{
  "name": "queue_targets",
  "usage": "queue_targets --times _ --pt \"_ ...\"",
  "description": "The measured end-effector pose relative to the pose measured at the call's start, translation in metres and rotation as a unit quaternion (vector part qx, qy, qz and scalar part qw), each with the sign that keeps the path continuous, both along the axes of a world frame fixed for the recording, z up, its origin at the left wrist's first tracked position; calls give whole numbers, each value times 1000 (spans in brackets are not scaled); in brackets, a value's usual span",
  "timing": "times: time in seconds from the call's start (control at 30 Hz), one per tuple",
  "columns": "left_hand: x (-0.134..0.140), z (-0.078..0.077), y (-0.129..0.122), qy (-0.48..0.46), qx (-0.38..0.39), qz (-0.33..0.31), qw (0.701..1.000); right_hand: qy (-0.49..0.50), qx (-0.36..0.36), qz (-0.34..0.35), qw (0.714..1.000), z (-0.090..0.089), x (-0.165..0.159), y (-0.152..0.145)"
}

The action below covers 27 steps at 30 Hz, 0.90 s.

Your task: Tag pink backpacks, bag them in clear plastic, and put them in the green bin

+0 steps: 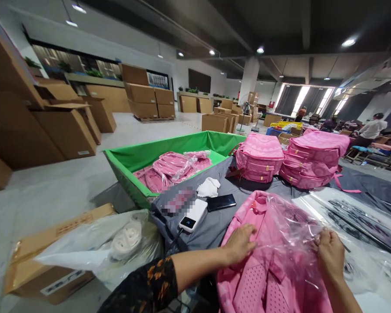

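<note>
A pink backpack lies in front of me with its perforated shoulder straps facing up. Clear plastic bag film covers its upper and right part. My left hand is at the backpack's left side, fingers curled and pinching the edge of the film. On the right, my right hand is closed on the bunched film. Parts of both sets of fingertips are hidden by the crinkled plastic.
Pink backpacks stand on the grey-covered table. Near them lie a phone, a white power bank and plastic bags. Beyond is a green bin of wrapped backpacks; a carton sits left.
</note>
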<state>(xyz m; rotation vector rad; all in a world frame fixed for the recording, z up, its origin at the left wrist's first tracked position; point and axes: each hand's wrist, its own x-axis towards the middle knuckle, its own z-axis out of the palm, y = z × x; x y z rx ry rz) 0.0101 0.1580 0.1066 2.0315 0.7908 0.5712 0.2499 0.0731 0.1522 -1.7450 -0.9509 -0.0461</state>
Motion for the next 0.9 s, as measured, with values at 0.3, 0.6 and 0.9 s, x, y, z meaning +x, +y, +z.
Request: queue_targets --times 0.3,0.6,0.9 --pt "29 21 34 23 476 112 872 -388 -47 25 920 -19 -54 -9" --pt "15 6 57 -57 467 104 876 -377 -201 -139 893 -42 35 -104" --pt "61 23 128 -226 -166 243 929 36 -210 -235 948 -22 92 -81"
